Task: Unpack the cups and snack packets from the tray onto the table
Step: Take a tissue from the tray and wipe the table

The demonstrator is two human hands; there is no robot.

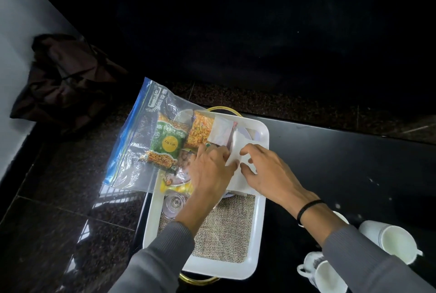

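A white tray point(260, 219) with gold handles and a burlap liner sits on the black table. A clear zip bag point(139, 137) full of snack packets, one green point(168, 139) and one orange point(200, 133), lies across its far left corner and hangs over the edge. My left hand point(210, 170) and my right hand point(266, 170) both pinch a white paper packet point(236, 151) lying on the tray's far part. White cups point(398, 240) lie on the table at the right, near my right sleeve. A clear glass item point(173, 203) sits in the tray under my left wrist.
A dark cloth bag point(68, 80) lies on the speckled stone floor at the left by a white wall. The black table point(342, 163) stretches to the right of the tray. Beyond the table's far edge everything is dark.
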